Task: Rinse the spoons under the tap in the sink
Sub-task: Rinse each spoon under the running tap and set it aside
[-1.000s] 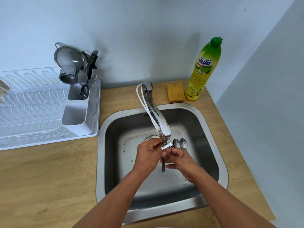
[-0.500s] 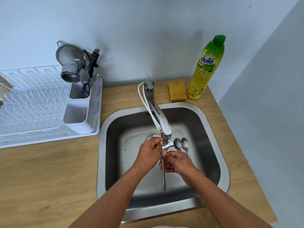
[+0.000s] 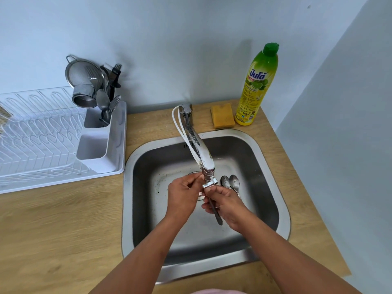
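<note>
A steel sink (image 3: 282,211) is set into a wooden counter, and the chrome tap (image 3: 203,158) reaches out over its middle. Both hands meet right under the spout. My right hand (image 3: 228,205) grips a spoon (image 3: 215,213) whose dark handle points down toward me; its bowl is hidden between the hands. My left hand (image 3: 184,195) is closed around the spoon's upper end beside the spout. Two more spoons (image 3: 230,182) lie on the sink floor just right of the tap, bowls up.
A white dish rack (image 3: 42,145) with a cutlery caddy (image 3: 99,132) holding utensils, a strainer and a cup stands on the left. A yellow sponge (image 3: 222,115) and a green dish soap bottle (image 3: 257,85) stand behind the sink. A wall runs along the right.
The spoon's handle has swung from pointing straight down to slanting down-right, and it sits higher in my right hand. Both hands stay under the spout.
</note>
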